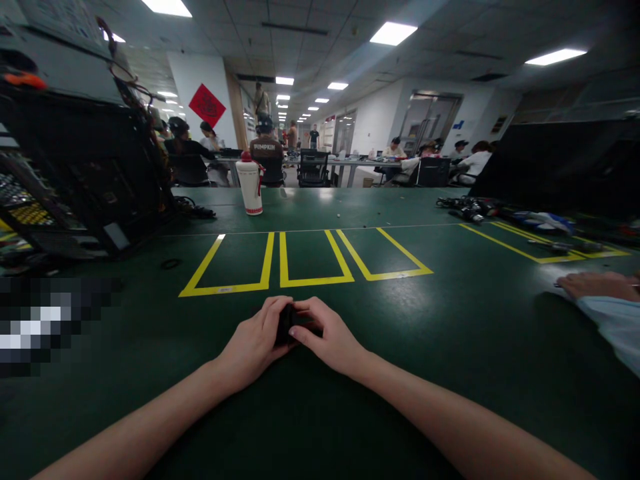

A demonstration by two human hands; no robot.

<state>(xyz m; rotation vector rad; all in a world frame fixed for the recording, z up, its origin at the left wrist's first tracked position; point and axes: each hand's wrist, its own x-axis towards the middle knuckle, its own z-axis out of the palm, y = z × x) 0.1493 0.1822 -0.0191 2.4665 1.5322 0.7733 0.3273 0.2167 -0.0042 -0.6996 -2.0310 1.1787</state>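
Between my two hands is a small black object (286, 325), dark and mostly covered by fingers, so its kind does not show. My left hand (257, 340) wraps around its left side, fingers curled over the top. From the right, my right hand (327, 335) grips it with thumb and fingers, the thumb pressed to its near face. Both hands are low over the green table (300, 427), just in front of the yellow tape outlines (317, 281).
A white cup with a red lid (250, 187) stands farther back. Black computer hardware (95, 173) rises at left, beside a black ring (171, 264). Cables and metal parts (470, 209) lie at right. Another person's hand (597, 285) rests at the right edge.
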